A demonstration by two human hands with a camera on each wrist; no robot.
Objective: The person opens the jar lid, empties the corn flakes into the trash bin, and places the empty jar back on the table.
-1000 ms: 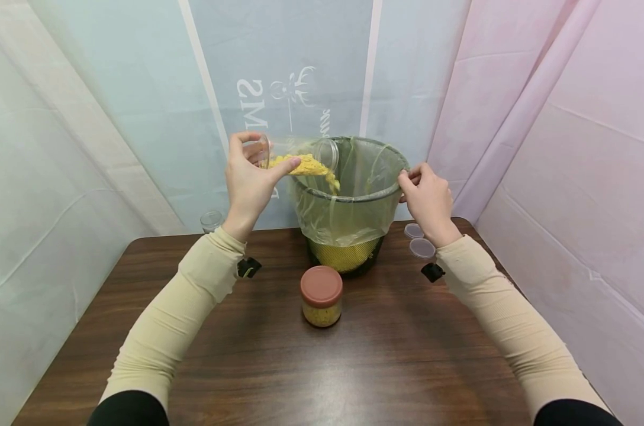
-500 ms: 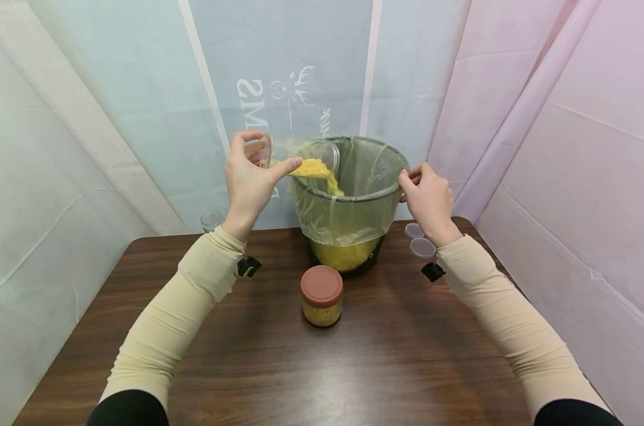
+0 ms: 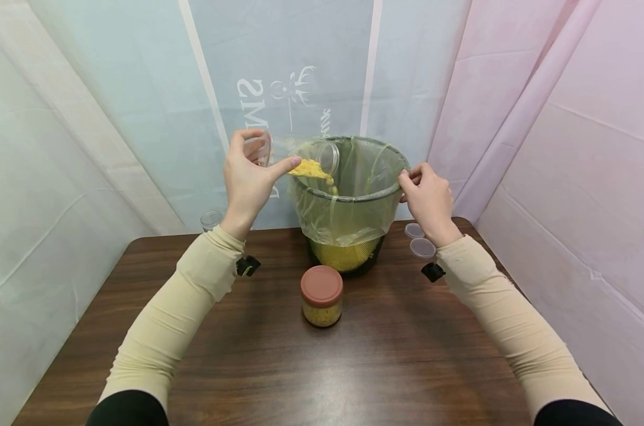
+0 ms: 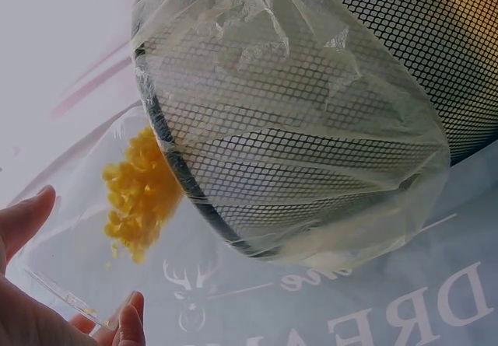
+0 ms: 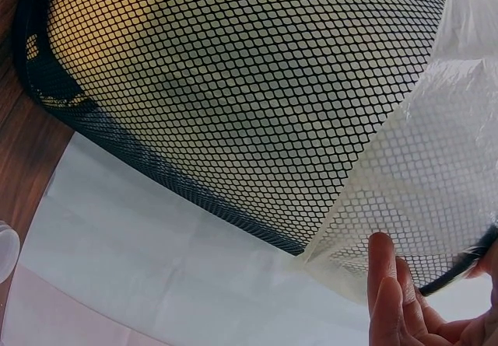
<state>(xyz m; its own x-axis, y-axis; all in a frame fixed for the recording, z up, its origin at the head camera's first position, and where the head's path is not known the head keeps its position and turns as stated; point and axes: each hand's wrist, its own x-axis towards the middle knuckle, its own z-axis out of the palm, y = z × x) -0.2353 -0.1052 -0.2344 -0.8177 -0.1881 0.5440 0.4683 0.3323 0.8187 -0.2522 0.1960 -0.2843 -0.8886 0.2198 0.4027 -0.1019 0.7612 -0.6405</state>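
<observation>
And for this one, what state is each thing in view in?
Clear jar: tipped on its side, uncapped
Yellow pieces: spilling from its mouth
Mesh bin: upright, lined
Bag: draped over the bin's rim
Red-lidded jar: upright, lid on
Clear lids: lying flat
Clear container: upright, partly hidden
Left hand: grips the clear jar
Right hand: pinches the lined rim

Dark wooden bench (image 3: 269,367) before a printed blue cloth (image 3: 327,41)
Upright in the middle, a red-lidded jar (image 3: 322,296), yellow inside; back left, a clear container (image 3: 211,219), partly hidden; back right, two translucent lids (image 3: 422,248) side by side; far right, pink cloth (image 3: 578,154).
</observation>
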